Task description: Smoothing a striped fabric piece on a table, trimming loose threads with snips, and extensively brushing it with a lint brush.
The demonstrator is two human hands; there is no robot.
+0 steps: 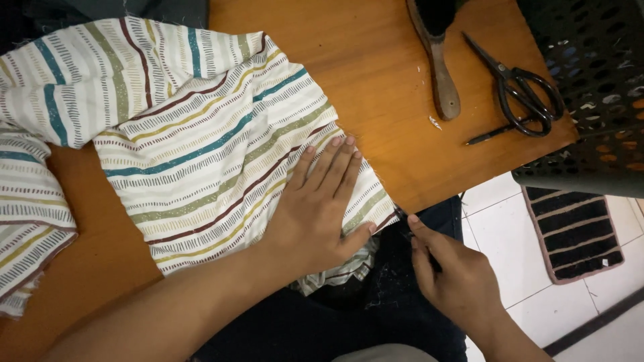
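A white cloth with teal, olive, maroon and yellow stripes (188, 127) lies folded on the orange wooden table (396, 87). My left hand (318, 204) lies flat on the cloth near its lower right corner, fingers together and stretched out. Just off the table's edge, my right hand (446, 271) pinches the tip of that corner with thumb and forefinger, over my dark-trousered lap.
Black scissors (526, 94) and a wooden-handled brush (439, 64) lie at the table's far right, beside a thin dark pencil-like stick (493, 134). A dark perforated basket (594, 87) stands at the right. Below are white floor tiles and a black striped mat (573, 231).
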